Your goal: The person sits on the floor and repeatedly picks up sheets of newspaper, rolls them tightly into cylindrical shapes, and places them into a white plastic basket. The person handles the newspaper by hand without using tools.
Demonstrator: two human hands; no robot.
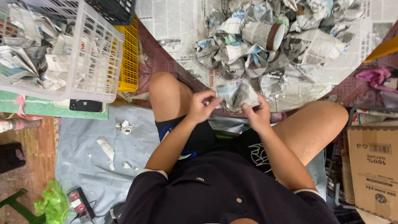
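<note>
Both hands work one crumpled bundle of grey printed newspaper (237,94), held over the gap between the knees, just at the near edge of the heap on the floor. The left hand (202,106) pinches the bundle's left corner between thumb and bent fingers; the right hand (257,114) grips its lower right edge, fingers curled under. Judging from this, the fold goes best if each hand keeps a short grip close to the crease, pulling the thin sheet taut without tearing it, since newsprint is soft, dry and rips easily. Beyond lies a loose pile of similar wrapped newspaper bundles (265,41), some showing a brown rimmed cup mouth (275,36), on flat spread newspaper sheets (174,25). At the left stands a white plastic lattice basket (99,62) filled with wrapped pieces, a yellow crate (129,62) behind it. Torn paper scraps (108,149) lie on a smooth grey plastic sheet (83,166); a brown corrugated cardboard box (373,166) sits at the right.
</note>
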